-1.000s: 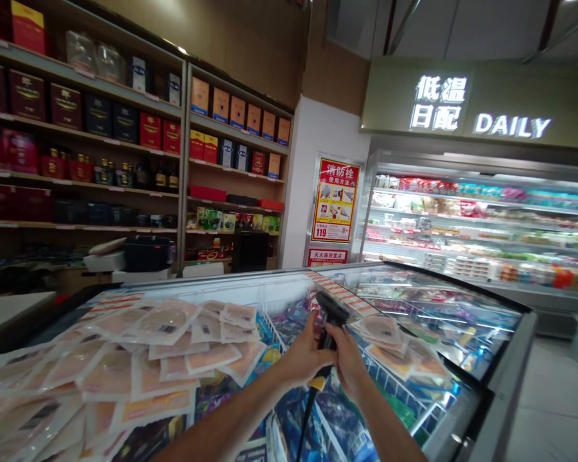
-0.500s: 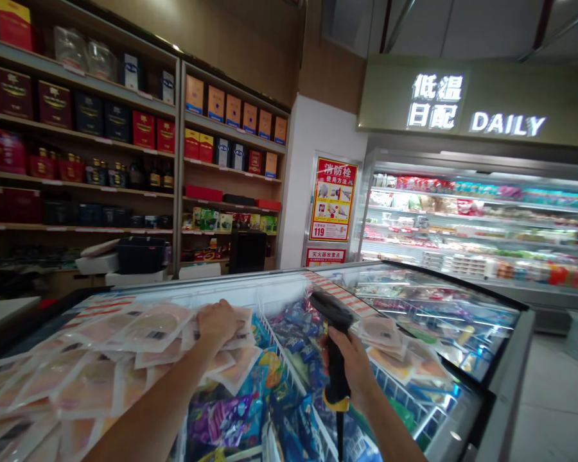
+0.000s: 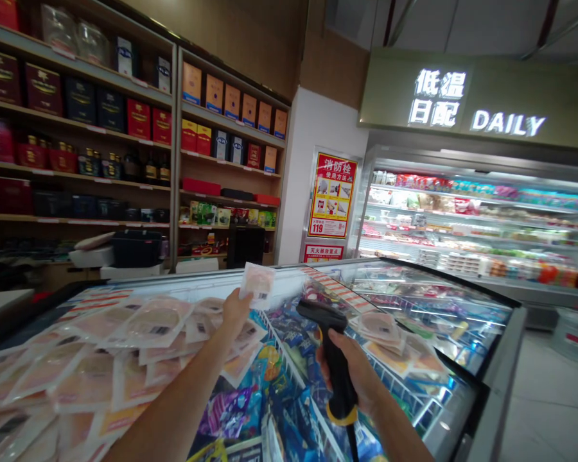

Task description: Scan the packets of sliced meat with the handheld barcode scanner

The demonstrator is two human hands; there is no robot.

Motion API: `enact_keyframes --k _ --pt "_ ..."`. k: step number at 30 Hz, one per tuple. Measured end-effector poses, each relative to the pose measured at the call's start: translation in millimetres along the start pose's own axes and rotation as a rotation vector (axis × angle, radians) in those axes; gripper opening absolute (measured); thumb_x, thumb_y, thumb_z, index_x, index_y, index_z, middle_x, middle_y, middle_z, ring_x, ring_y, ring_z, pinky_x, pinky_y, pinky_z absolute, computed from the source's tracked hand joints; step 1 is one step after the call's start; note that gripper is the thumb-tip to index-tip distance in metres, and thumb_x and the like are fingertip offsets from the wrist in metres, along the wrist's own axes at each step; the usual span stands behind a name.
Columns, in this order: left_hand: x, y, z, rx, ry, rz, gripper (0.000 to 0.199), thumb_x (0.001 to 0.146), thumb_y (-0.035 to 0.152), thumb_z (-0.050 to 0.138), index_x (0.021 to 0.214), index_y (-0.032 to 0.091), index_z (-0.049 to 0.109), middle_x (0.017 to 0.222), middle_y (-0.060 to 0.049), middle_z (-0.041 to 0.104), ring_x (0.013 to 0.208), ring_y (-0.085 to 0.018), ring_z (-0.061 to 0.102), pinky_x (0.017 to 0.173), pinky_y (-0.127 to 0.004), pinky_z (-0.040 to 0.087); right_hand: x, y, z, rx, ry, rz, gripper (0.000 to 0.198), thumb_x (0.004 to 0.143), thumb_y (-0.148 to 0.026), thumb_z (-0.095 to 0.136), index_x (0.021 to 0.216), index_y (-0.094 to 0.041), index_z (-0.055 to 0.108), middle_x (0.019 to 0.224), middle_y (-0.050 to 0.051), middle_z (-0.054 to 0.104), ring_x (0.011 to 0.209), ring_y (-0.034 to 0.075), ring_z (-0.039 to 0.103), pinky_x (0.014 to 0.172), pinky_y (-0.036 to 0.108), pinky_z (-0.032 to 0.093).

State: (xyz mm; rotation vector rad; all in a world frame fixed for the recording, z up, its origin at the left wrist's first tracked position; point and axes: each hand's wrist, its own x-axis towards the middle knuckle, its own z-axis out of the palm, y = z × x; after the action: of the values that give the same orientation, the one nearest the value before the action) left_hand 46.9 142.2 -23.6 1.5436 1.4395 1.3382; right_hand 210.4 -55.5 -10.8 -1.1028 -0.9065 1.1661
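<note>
My left hand (image 3: pixel 236 312) grips a flat clear packet (image 3: pixel 258 285) by its near left corner, raised above the freezer's far side with its barcode label showing. Below and left of it spreads a large heap of similar flat packets (image 3: pixel 89 372) with pale pinkish contents. My right hand (image 3: pixel 349 366) is wrapped round the handle of a black barcode scanner (image 3: pixel 336 359) with a yellow ring at its base and a cord hanging down. The scanner's head is over the freezer, to the right of the held packet and apart from it. A smaller pile of flat packets (image 3: pixel 383 333) lies right of the scanner.
Wire dividers (image 3: pixel 286 350) split the chest freezer, which holds many blue and purple bags (image 3: pixel 226 410). A glass lid (image 3: pixel 414 295) covers its right part. Shelves of boxes (image 3: pixel 231 135) stand behind on the left, and a lit chilled cabinet (image 3: pixel 476 218) on the right.
My left hand has lifted one flat packet off the heap, moving up and to the right. The scanner in my right hand has shifted slightly and tilted.
</note>
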Motion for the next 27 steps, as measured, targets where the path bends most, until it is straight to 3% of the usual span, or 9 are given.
enact_keyframes --k 3,5,9,14,19,27 --pt "-10 -3 24 -0.298 -0.082 -0.071 0.023 0.070 0.017 0.046 0.091 0.012 0.051 0.084 -0.006 0.062 0.065 -0.013 0.059 0.053 -0.021 0.047 1 0 -5 0.019 0.030 0.019 0.035 0.066 -0.048 0.048 0.074 -0.015 0.051 0.044 -0.002 0.052 0.033 0.009 0.043 0.032 0.020 0.035" --pt "-14 -4 34 -0.367 -0.113 -0.087 0.023 0.069 0.015 0.048 0.092 0.012 0.052 0.082 -0.006 0.063 0.066 -0.014 0.060 0.054 -0.021 0.047 2 0 -8 0.039 0.061 0.041 0.033 0.066 -0.047 0.049 0.072 -0.015 0.050 0.046 -0.002 0.052 0.034 0.009 0.044 0.032 0.020 0.035" --pt "-16 -4 37 -0.370 -0.165 -0.097 0.026 0.068 0.016 0.051 0.093 0.014 0.053 0.075 -0.004 0.065 0.069 -0.016 0.061 0.055 -0.022 0.048 5 1 -14 0.051 0.086 0.066 0.032 0.066 -0.047 0.050 0.072 -0.015 0.050 0.049 -0.002 0.053 0.035 0.008 0.044 0.032 0.020 0.036" --pt "-17 -7 36 -0.406 -0.218 -0.091 0.024 0.067 0.012 0.049 0.090 0.012 0.053 0.079 -0.006 0.065 0.072 -0.016 0.061 0.057 -0.022 0.048 9 -3 -25 0.014 0.242 -0.059 0.031 0.065 -0.046 0.052 0.075 -0.016 0.050 0.049 -0.002 0.053 0.035 0.008 0.044 0.031 0.020 0.035" --pt "-17 -8 42 -0.421 -0.285 -0.070 0.017 0.063 0.011 0.051 0.080 0.011 0.053 0.075 -0.006 0.064 0.068 -0.017 0.060 0.057 -0.025 0.049 13 -12 -49 0.025 0.421 -0.158 0.034 0.061 -0.045 0.056 0.078 -0.015 0.051 0.048 -0.003 0.053 0.034 0.009 0.045 0.030 0.020 0.035" --pt "-36 6 57 -0.271 -0.396 -0.078 0.027 0.061 0.003 0.045 0.086 0.009 0.053 0.083 -0.008 0.062 0.068 -0.016 0.060 0.056 -0.025 0.049 14 -17 -90 0.077 0.530 -0.210 0.033 0.060 -0.042 0.057 0.078 -0.015 0.052 0.049 -0.001 0.056 0.036 0.009 0.048 0.032 0.020 0.037"
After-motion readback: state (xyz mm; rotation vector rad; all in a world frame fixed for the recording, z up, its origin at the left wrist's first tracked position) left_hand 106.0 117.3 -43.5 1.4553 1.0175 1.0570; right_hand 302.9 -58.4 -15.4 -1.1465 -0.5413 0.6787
